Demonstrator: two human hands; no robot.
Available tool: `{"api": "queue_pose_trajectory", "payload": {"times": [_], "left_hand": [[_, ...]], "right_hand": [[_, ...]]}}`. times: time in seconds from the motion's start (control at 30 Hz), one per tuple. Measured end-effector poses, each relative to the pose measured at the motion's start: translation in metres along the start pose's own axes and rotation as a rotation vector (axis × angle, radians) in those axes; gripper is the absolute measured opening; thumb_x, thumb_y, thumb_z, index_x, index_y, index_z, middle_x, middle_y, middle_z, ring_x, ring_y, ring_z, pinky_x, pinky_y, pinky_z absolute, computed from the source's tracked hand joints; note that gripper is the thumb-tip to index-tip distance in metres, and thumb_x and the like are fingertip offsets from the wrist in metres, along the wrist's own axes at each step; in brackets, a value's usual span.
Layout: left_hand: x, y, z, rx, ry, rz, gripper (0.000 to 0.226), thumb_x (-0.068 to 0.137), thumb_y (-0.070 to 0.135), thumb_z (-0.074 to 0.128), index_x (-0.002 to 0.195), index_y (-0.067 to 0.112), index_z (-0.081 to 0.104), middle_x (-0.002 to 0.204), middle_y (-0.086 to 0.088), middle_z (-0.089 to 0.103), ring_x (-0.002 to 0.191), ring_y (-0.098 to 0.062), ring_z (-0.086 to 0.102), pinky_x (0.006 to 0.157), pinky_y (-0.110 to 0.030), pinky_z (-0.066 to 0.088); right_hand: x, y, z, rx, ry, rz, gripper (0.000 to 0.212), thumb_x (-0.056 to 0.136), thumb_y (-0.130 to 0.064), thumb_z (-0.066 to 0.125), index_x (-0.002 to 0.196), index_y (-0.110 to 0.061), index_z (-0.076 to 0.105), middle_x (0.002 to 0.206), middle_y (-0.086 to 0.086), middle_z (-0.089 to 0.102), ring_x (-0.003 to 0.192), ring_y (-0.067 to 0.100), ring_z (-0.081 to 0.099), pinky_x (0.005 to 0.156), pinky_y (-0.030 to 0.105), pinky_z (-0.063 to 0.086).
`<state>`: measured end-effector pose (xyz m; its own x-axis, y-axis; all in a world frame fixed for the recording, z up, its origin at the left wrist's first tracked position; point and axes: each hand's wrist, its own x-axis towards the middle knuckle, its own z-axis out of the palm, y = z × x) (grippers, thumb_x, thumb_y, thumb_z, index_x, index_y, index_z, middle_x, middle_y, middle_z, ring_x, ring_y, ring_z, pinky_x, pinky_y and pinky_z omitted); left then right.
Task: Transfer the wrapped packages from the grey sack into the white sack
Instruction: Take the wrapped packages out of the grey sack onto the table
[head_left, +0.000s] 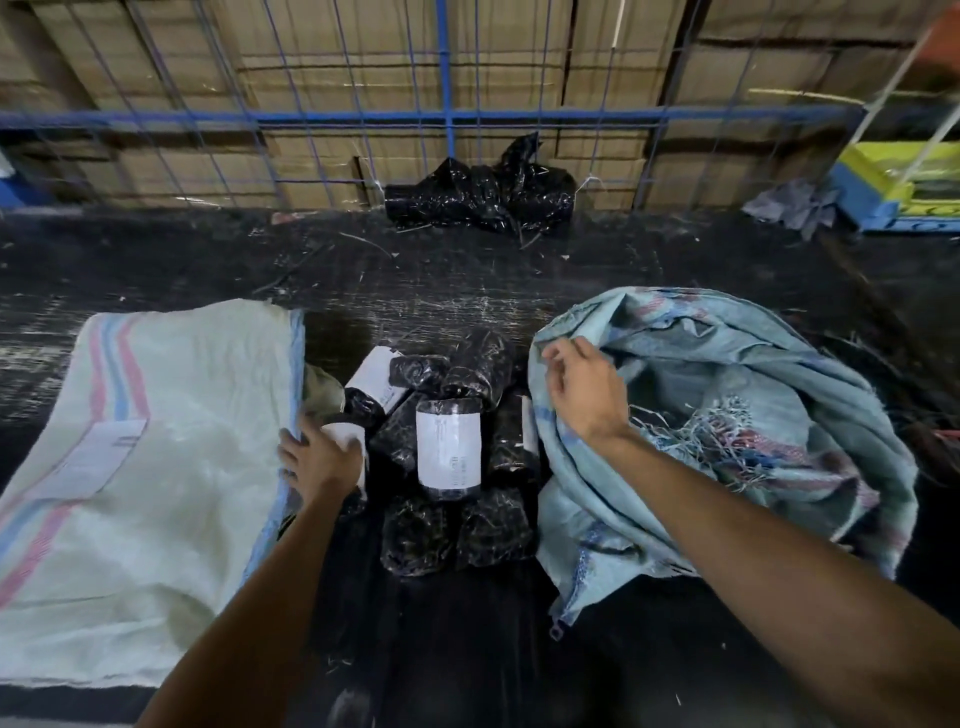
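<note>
— Starting nearest the camera: what are the hands doing?

— Left hand, lower centre-left, lies at the blue-edged rim of the white sack, fingers curled over a white-labelled package. Whether they also grip the rim, I cannot tell. Right hand, right of centre, rests on the grey sack, fingertips bent and seemingly pinching its left fold.

— And the packages?

— A heap of black wrapped packages lies on the dark floor between the two sacks, several showing white labels.

— Further back?

— A crumpled black plastic bag at upper centre, against a blue wire fence with cardboard boxes stacked behind.
</note>
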<state>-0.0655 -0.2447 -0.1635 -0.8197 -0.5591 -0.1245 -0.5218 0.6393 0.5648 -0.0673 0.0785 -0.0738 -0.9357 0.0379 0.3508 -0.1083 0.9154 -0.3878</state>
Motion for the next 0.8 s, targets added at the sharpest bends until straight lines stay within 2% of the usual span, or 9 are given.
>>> {"api": "queue_pose_trajectory", "payload": {"times": [0.1,0.17,0.27,0.33,0.4,0.5,0.6,0.7,0.8], "left_hand": [[-0.022,0.054,0.003,-0.119,0.195,0.426,0.053,0.091,0.014,0.059,0.139,0.002,0.042,0.141,-0.026,0.038,0.124,-0.043,0.04,0.1,-0.053,0.04],[-0.055,0.109,0.016,-0.235,0.156,0.748,0.036,0.092,0.008,0.054,0.128,0.007,0.053,0.126,-0.017,0.047,0.105,-0.03,0.051,0.089,-0.045,0.048],[-0.12,0.189,0.05,-0.335,-0.118,1.17,0.029,0.094,0.011,0.046,0.117,0.008,0.063,0.117,-0.007,0.057,0.105,-0.02,0.057,0.093,-0.035,0.048],[-0.165,0.233,0.083,-0.232,-0.418,1.327,0.025,0.098,0.015,0.042,0.115,0.01,0.06,0.111,-0.006,0.06,0.096,-0.02,0.06,0.086,-0.032,0.05],[-0.194,0.257,0.122,0.07,-0.676,1.327,0.021,0.102,0.02,0.039,0.117,0.012,0.052,0.108,-0.01,0.06,0.091,-0.029,0.062,0.078,-0.035,0.051],[-0.212,0.254,0.174,0.584,-0.933,1.05,0.039,0.1,0.026,0.044,0.135,0.009,0.046,0.134,-0.02,0.053,0.115,-0.04,0.055,0.089,-0.037,0.043],[-0.226,0.237,0.198,0.759,-0.957,0.969,0.042,0.094,0.026,0.054,0.132,0.008,0.055,0.13,-0.018,0.057,0.114,-0.039,0.056,0.096,-0.046,0.046],[-0.246,0.225,0.21,0.913,-0.941,1.169,0.041,0.092,0.029,0.056,0.126,0.008,0.056,0.118,-0.018,0.063,0.1,-0.036,0.06,0.086,-0.042,0.048],[-0.264,0.21,0.221,0.781,-0.873,1.35,0.045,0.091,0.023,0.059,0.131,0.005,0.052,0.12,-0.023,0.059,0.106,-0.041,0.057,0.09,-0.043,0.045]], "right_hand": [[0.008,0.062,-0.027,-0.056,-0.059,0.276,0.021,0.092,-0.012,0.048,0.106,-0.022,0.06,0.114,0.007,0.058,0.093,0.037,0.063,0.074,0.041,0.054],[0.007,0.104,-0.043,-0.071,-0.209,0.403,0.027,0.09,-0.008,0.05,0.106,-0.029,0.056,0.12,0.01,0.058,0.096,0.035,0.062,0.082,0.043,0.053],[-0.002,0.144,-0.054,-0.178,-0.719,0.297,0.045,0.092,-0.006,0.048,0.126,-0.035,0.053,0.131,0.013,0.058,0.082,0.016,0.057,0.082,0.035,0.049],[-0.009,0.164,-0.064,-0.342,-0.92,0.263,0.048,0.095,-0.013,0.049,0.137,-0.035,0.05,0.136,0.01,0.055,0.093,0.02,0.059,0.084,0.032,0.049],[-0.014,0.183,-0.074,-0.484,-0.892,0.274,0.042,0.096,-0.028,0.049,0.138,-0.032,0.049,0.141,0.011,0.053,0.115,0.03,0.059,0.097,0.04,0.05],[-0.028,0.223,-0.087,-0.54,-0.754,0.449,0.045,0.097,-0.033,0.049,0.141,-0.023,0.048,0.144,0.014,0.049,0.126,0.036,0.053,0.1,0.049,0.048],[-0.044,0.259,-0.087,-0.33,-0.765,0.629,0.059,0.086,-0.043,0.064,0.14,-0.027,0.048,0.145,0.014,0.048,0.128,0.035,0.051,0.103,0.047,0.046],[-0.05,0.279,-0.092,-0.203,-0.858,0.683,0.092,0.068,-0.059,0.072,0.148,-0.036,0.032,0.149,0.018,0.04,0.131,0.039,0.045,0.104,0.048,0.044],[-0.056,0.293,-0.099,-0.132,-0.852,0.693,0.095,0.078,-0.037,0.076,0.154,-0.024,0.021,0.139,0.021,0.051,0.108,0.031,0.06,0.083,0.035,0.051]]}}
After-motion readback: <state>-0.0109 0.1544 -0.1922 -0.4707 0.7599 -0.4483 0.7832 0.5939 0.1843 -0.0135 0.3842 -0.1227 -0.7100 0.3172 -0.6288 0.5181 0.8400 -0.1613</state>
